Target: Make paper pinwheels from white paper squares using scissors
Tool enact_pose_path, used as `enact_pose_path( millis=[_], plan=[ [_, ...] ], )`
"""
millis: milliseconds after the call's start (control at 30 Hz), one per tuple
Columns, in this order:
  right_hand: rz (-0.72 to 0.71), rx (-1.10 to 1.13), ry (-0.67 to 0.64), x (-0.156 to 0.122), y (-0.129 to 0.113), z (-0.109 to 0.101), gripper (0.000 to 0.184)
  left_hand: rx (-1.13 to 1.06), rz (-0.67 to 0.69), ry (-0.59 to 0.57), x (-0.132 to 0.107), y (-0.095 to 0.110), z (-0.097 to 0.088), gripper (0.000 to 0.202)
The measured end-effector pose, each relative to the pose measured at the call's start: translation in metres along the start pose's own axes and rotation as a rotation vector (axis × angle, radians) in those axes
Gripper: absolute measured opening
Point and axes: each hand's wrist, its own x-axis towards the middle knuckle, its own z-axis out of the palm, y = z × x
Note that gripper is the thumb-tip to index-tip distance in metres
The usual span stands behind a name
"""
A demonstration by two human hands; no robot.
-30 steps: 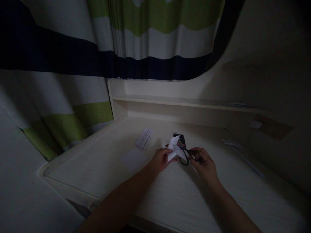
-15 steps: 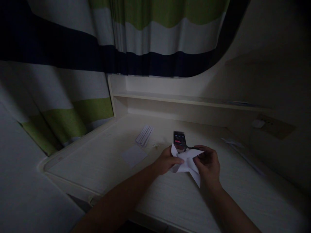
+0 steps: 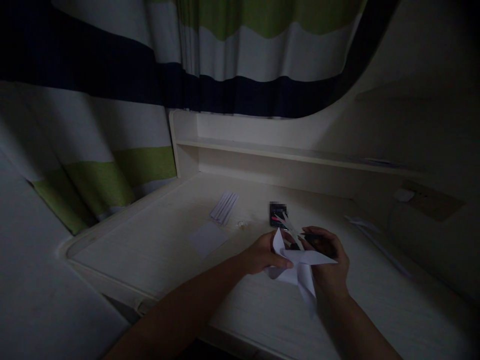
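Note:
My left hand (image 3: 264,254) pinches a white paper pinwheel (image 3: 300,265) whose blades stick out to the left, right and bottom. Dark-handled scissors (image 3: 293,231) are in my right hand (image 3: 330,257), with the fingers round the handles. Their pale blades are spread apart and point up and left, just beyond the paper. Part of the handles is hidden by my fingers and the pinwheel. Behind the scissors a black phone (image 3: 276,215) lies on the desk, its screen lit.
Left of my hands lie a square paper sheet (image 3: 208,239), several rolled paper sticks (image 3: 225,207) and some tiny pale pieces (image 3: 242,225). A long thin strip (image 3: 382,250) runs along the right side of the desk (image 3: 142,225). A low shelf (image 3: 262,148) spans the back.
The scissors have swung so their blades now show, opened, above the paper. Both hands and the pinwheel have shifted slightly right and down in view.

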Motion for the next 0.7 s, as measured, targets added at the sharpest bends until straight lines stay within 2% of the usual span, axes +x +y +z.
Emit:
enact_pose_path(
  millis=[267, 533, 700],
  plan=[
    [-0.091, 0.028, -0.050, 0.000, -0.003, -0.002, 0.024, 0.026, -0.005, -0.040, -0.002, 0.002, 0.002, 0.052],
    [-0.194, 0.065, -0.354, 0.010, -0.008, -0.014, 0.018, 0.016, -0.045, -0.069, -0.006, 0.002, 0.005, 0.051],
    [-0.102, 0.035, -0.465, 0.014, -0.013, -0.021, 0.023, -0.021, -0.064, -0.052, -0.006, 0.000, 0.002, 0.051]
  ],
)
